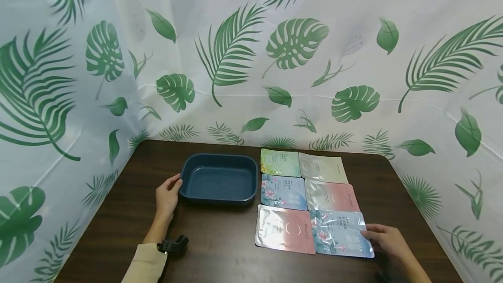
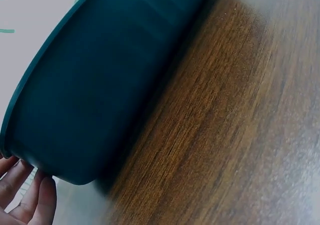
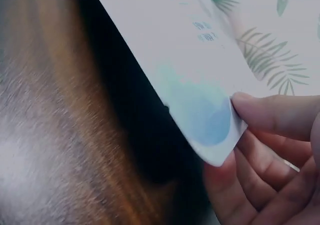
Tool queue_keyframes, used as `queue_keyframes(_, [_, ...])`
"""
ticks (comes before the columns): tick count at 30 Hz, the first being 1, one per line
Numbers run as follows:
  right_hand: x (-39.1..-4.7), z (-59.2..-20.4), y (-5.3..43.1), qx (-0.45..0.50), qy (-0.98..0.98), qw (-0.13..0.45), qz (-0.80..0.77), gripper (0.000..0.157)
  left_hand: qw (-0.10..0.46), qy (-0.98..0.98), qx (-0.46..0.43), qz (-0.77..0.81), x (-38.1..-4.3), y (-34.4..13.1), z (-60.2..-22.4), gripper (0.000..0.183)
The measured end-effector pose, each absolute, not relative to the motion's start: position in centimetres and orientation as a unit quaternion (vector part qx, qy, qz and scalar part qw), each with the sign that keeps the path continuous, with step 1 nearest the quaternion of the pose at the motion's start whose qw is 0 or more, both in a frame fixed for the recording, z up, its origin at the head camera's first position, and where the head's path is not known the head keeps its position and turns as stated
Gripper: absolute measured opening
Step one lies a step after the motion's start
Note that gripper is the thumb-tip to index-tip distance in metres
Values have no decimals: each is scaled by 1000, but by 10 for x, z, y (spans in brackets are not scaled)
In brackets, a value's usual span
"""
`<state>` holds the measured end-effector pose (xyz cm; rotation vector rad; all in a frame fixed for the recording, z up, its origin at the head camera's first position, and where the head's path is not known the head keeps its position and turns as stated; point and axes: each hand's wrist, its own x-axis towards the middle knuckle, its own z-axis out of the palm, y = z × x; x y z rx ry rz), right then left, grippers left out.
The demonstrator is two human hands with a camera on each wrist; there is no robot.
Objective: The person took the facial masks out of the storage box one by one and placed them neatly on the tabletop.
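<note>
My left hand (image 1: 167, 195) grips the left side of a dark blue rectangular plastic basin (image 1: 220, 199); in the left wrist view its fingers (image 2: 47, 200) lie against the outer wall, under the rim. At the front right, my right hand (image 1: 387, 240) pinches the right edge of a blue flowered sheet-mask packet (image 1: 339, 232). The right wrist view shows the thumb on top of that packet (image 3: 195, 105) and fingers beneath, its corner lifted off the table. Left of it lies a pink-and-silver packet (image 1: 284, 229), their edges meeting.
Behind these two lie a blue packet (image 1: 283, 192), a pink one (image 1: 333, 195), a green one (image 1: 280, 163) and a pale one (image 1: 323, 167), in two columns right of the basin. The dark wooden table (image 1: 220, 248) ends at a leaf-print curtain (image 1: 243, 112).
</note>
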<state>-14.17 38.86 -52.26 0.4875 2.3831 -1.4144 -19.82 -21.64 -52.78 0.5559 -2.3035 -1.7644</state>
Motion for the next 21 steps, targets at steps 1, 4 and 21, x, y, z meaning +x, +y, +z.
queue_keyframes(1, [-141, -524, 388, 177, 844, 153, -482, 50, 92, -776, 189, -595, -198, -216, -528, 37])
queue_keyframes(4, [-139, -524, 388, 170, 864, 135, -454, 48, 95, -775, 193, -594, -198, -216, -529, 37])
queue_keyframes(21, [-147, -507, 380, 150, 917, 107, -355, 31, 111, -805, 194, -549, -196, -224, -532, 37])
